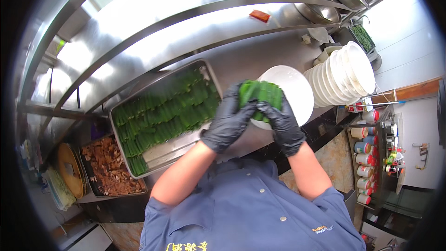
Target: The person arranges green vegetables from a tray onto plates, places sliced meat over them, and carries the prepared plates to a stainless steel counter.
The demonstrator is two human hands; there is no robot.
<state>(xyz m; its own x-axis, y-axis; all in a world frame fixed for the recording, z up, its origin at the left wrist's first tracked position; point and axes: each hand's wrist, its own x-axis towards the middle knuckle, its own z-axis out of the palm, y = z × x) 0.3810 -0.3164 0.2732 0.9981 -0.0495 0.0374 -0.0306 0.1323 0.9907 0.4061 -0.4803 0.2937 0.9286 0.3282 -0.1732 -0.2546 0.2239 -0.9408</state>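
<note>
Between my two black-gloved hands is a bundle of cut green vegetable lengths (260, 92), lined up side by side. My left hand (231, 115) grips the bundle from its left, and my right hand (284, 122) presses it from the right; both thumbs meet on the near side. A round white bowl or plate (296, 94) lies under and just right of the bundle, partly hidden by my hands. To the left, a rectangular metal tray (167, 155) holds rows of the same green lengths, with bare metal showing along its near side.
A tall stack of white bowls (334, 76) leans at the right. Left of the tray stands a dark tray of brown shredded food (108, 167). Metal shelf rails (209, 7) cross above the counter, holding a red packet (260, 15) and steel bowls (318, 12). Lidded jars (364, 160) line a rack.
</note>
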